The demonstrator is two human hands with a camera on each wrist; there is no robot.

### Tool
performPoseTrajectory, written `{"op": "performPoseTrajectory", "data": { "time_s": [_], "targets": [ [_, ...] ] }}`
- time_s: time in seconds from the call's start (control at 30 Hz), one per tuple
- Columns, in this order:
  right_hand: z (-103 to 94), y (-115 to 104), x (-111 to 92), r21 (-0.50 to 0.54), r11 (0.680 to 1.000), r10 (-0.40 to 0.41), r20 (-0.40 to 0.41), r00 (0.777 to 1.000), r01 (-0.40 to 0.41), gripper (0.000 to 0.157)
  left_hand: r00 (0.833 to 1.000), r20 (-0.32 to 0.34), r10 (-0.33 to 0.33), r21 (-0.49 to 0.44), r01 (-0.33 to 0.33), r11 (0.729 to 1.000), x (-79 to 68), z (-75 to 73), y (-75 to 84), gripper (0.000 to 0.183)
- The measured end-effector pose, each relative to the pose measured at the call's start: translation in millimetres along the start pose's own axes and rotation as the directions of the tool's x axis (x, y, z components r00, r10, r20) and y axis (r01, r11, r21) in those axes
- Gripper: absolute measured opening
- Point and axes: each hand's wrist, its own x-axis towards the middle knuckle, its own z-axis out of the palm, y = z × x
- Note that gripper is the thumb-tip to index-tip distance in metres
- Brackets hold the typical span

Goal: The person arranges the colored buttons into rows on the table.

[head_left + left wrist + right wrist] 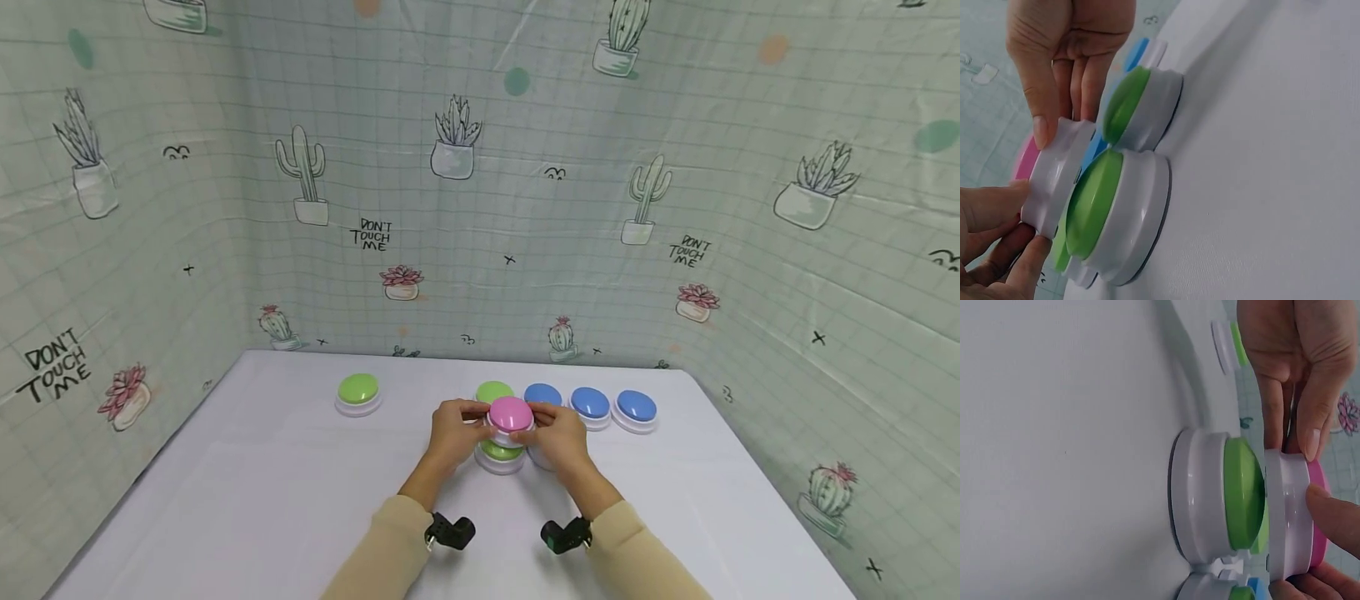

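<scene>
Between my two hands is a pink push button (511, 413) with a white base, held up off the table. My left hand (452, 437) pinches its left side, and my right hand (557, 437) pinches the opposite side, thumbs towards me. Directly beneath it is a green button (1242, 494) with a white base; the right wrist view shows the pink button's base very near the green dome, and contact is hard to tell. Beside that one stands another green button (1125, 106), mostly covered by my right hand in the head view.
Behind the hands, a green button (495, 391) and a blue button (543, 393) stand in a row with two more blue buttons to their right. One green button (358, 390) sits apart at the back left. Cactus-print cloth (480, 208) surrounds the white table (262, 500).
</scene>
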Motion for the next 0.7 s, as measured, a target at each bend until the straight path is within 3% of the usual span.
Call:
{"op": "performPoseTrajectory", "data": {
  "time_s": [0.7],
  "targets": [
    [-53.5,17,1,-0.005,0.999,0.049,-0.037,0.998,-0.049,0.064,0.993,0.121,0.011,-0.033,-0.007,0.999,-5.0,49.9,12.4,0.038]
  ]
}}
